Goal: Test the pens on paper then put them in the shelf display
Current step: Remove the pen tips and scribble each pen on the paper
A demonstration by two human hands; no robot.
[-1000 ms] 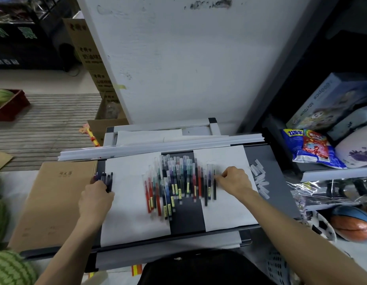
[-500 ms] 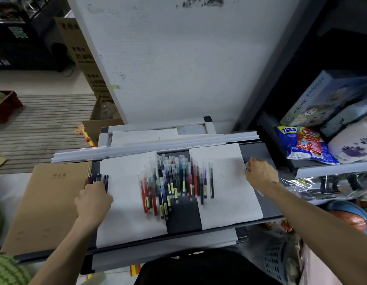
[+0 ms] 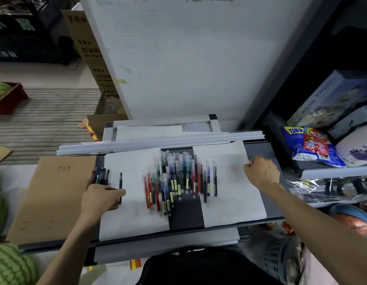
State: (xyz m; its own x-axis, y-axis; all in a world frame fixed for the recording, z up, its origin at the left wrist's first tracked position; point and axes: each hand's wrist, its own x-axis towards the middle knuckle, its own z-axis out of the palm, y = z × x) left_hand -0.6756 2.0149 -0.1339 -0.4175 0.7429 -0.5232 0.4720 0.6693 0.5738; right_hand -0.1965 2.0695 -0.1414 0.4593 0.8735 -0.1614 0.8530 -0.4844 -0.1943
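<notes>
The left hand (image 3: 101,199) has its thumb and fingers curled in on the lower end of a single black pen (image 3: 120,179), which lies flat and points away from the person on the left sheet of paper (image 3: 133,221). The pinch sits low on the barrel, so if the pen is lifted from there it may swing or slip, and a bare tip dragged across the sheet would leave a stray streak; whether the cap is on is too small to tell. Just to the left, a small cluster of dark pens (image 3: 101,175) rests at the sheet's edge beside a brown notebook (image 3: 49,198), close enough that the knuckles could nudge them and set them rolling. The right hand (image 3: 261,172) is curled at the far right edge of the right sheet of paper (image 3: 234,202); what its fingers close on, if anything, I cannot tell. That sheet lies loose, so a press or tug there could slide it. The main heap of coloured pens (image 3: 178,177) sits between the two hands, straddling both sheets and the bare strip of dark tray (image 3: 185,212) between them, so any shift of either sheet would likely scatter it and mix tested pens with untested. Faint scribbles (image 3: 225,175) mark the right sheet. None of these pens looks shelved yet.
</notes>
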